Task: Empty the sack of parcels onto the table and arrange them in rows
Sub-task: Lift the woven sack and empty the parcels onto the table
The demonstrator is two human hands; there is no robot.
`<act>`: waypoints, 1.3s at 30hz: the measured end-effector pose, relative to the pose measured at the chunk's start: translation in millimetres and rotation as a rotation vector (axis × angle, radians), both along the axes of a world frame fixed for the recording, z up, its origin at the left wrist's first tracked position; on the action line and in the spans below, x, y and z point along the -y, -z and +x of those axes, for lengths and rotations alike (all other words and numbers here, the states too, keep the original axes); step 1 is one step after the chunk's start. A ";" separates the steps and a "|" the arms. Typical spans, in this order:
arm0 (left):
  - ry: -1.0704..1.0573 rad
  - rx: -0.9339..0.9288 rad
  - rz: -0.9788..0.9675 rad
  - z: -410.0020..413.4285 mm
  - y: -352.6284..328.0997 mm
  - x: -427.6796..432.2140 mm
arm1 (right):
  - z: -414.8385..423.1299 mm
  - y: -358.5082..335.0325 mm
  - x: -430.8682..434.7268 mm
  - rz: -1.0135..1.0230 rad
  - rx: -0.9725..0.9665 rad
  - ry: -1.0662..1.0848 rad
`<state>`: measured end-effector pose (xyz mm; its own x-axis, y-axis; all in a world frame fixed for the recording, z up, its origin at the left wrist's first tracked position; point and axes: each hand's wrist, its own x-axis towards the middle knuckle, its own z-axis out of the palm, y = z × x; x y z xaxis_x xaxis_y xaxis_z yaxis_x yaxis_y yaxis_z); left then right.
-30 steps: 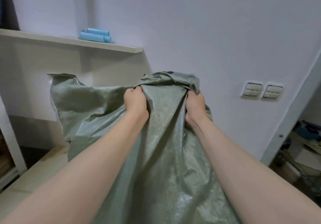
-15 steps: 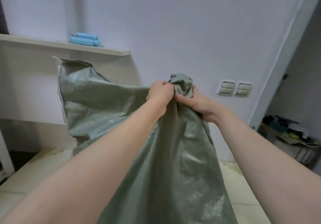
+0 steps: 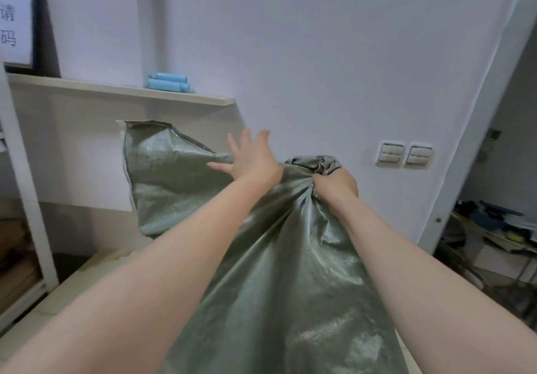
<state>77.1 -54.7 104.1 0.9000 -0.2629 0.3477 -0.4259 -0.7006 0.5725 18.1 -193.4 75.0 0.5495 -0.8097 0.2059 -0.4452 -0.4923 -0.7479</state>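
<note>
Your right hand point(image 3: 334, 185) is clenched tight round a gathered knot of the sack point(image 3: 261, 272), fingers curled into the cloth, and hard creases fan down and out from that fist. The sack rises from the bottom edge of the head view, between your two forearms, up to that bunched end by your right hand, so its long axis runs near upright, leaning a touch away from you. A second corner juts up and off to the left, ending in a flat, straight hem with a pale edge. The cloth is grey-green woven plastic, with a fine weave you can see where the light catches it, a dull sheen on the folds, and slack, crumpled panels lower down. Your left hand point(image 3: 252, 161) is wide open, fingers and thumb splayed, gripping nothing; it sits in front of the sack's top edge between the two raised ends, and I can't tell whether the palm touches the cloth. The sack hangs over the pale table point(image 3: 72, 292), which shows at the lower left beneath your left forearm. Behind it a pale shelf point(image 3: 116, 90) runs along the white wall, carrying a small stack of light blue rolls point(image 3: 168, 83). A dark-framed sign point(image 3: 16, 22) with printed characters stands at its left end. Two white wall switches point(image 3: 404, 154) sit side by side just right of your right hand. A white upright post point(image 3: 26, 185) stands at the left edge.
</note>
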 end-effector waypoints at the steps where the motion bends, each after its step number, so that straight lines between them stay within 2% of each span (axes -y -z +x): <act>1: -0.069 -0.030 0.084 8.7 3.9 -7.8 | -0.8 -0.1 1.5 0.013 0.004 0.013; 4: -0.251 -0.138 0.187 31.3 16.6 -28.6 | -1.7 1.6 5.6 0.045 0.030 0.040; 6: -0.297 -0.240 0.126 46.0 25.2 -33.7 | -1.9 3.5 5.3 0.049 0.037 0.043; 7: -0.284 -0.282 0.053 50.0 28.8 -33.5 | -0.9 4.4 6.0 0.056 0.038 0.038; 10: -0.143 -0.314 -0.335 48.0 36.2 -22.1 | 0.0 5.7 8.3 0.079 0.055 0.003; 14: -0.080 -0.342 -0.653 40.6 30.2 -0.2 | 0.4 9.2 15.4 0.165 0.115 -0.015; 18: -0.014 -0.386 -0.961 43.7 19.3 18.2 | 12.3 8.7 27.5 0.442 0.334 -0.051; 21: 0.033 -0.377 -1.101 46.2 5.4 29.5 | 25.9 2.0 36.2 0.544 0.500 -0.089; 25: 0.197 -0.219 -1.169 46.4 -43.7 41.0 | 37.0 -30.9 50.2 0.526 0.709 -0.149; 28: 0.325 -0.115 -1.133 40.2 -68.9 50.6 | 32.8 -53.5 56.4 0.527 0.822 -0.204; 31: 0.365 -0.139 -1.002 35.6 -61.4 62.0 | 24.7 -51.3 53.3 0.537 0.718 -0.255; 34: 0.270 -0.227 -0.894 39.7 -36.9 63.6 | 18.3 -34.4 51.8 0.549 0.592 -0.258; 36: 0.203 -0.274 -0.838 41.7 -23.1 59.1 | 13.7 -24.1 52.1 0.545 0.585 -0.282; 39: 0.158 -0.241 -0.726 33.8 -18.3 50.8 | 13.6 -15.9 47.7 0.570 0.555 -0.501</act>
<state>110.9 -105.5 122.3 0.9432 -0.1757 0.2818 -0.2955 -0.0568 0.9536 31.7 -241.1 90.8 0.8037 -0.5644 0.1883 0.2119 -0.0243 -0.9770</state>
